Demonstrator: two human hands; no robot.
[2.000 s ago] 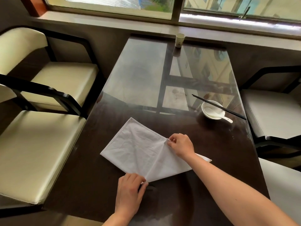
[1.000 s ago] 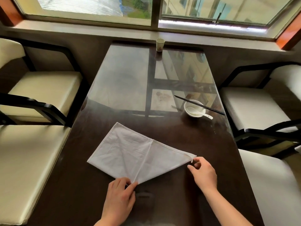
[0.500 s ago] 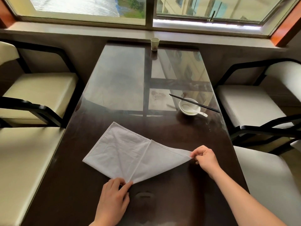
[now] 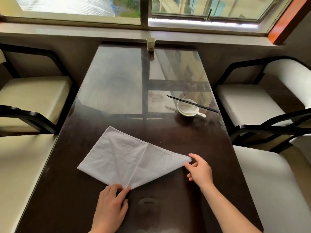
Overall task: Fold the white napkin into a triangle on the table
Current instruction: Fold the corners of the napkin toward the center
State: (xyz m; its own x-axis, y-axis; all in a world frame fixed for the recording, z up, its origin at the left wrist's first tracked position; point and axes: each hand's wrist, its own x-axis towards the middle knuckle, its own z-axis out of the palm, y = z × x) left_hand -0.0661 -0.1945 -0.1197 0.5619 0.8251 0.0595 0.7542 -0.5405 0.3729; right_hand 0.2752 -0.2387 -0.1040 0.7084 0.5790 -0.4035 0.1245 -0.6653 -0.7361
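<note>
My feed shows a restaurant dining room: a glass-topped table (image 4: 117, 81), cushioned chairs (image 4: 32, 95) flanking it, a window (image 4: 75, 7) at its far end, and a bowl (image 4: 180, 111), spoon (image 4: 200, 114) and chopsticks (image 4: 207, 108) on it.

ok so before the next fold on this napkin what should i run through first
1. Napkin flat on the table: ok, only light creases show.
2. Near corner anchored: ok, the left hand pinches it between thumb and forefinger.
3. Right corner gripped: not ok, the right hand has its fingers spread beside the tip and is not pinching it.
4. Triangle formed: not ok, the outline is a four-cornered kite.
5. Room beyond the napkin: ok, the bowl with chopsticks across it sits apart from it.
</note>
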